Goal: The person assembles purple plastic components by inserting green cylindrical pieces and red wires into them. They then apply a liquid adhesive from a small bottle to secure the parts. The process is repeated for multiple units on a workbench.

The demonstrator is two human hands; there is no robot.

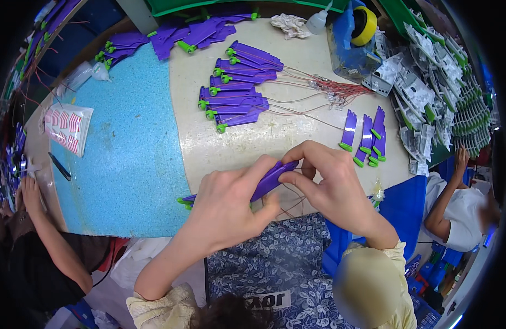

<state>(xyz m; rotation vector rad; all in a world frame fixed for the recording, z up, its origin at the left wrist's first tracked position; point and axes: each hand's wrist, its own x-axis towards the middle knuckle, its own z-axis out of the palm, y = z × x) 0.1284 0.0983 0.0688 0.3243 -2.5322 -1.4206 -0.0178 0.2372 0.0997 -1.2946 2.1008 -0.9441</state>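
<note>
Close to the front edge of the table, both my hands hold a purple plastic part (269, 180). My left hand (222, 204) grips its long body, with the fingers wrapped round it. Thumb and forefinger of my right hand (329, 183) pinch its right end. Thin wires hang below it between the hands. A green tip (184, 202) on a bit of purple plastic shows left of my left hand; whether it belongs to the held part is hidden. Beyond my hands lie several purple parts with green ends (236, 104), with red wires (340, 90) running right.
Short purple pieces with green ends (365, 137) lie at the right. Grey-white housings (420, 93) are piled behind them. A blue tape holder (343, 49) with yellow tape stands far right. The blue mat (121, 142) carries tweezers (60, 166) and a sticker sheet (69, 129). Co-workers sit on both sides.
</note>
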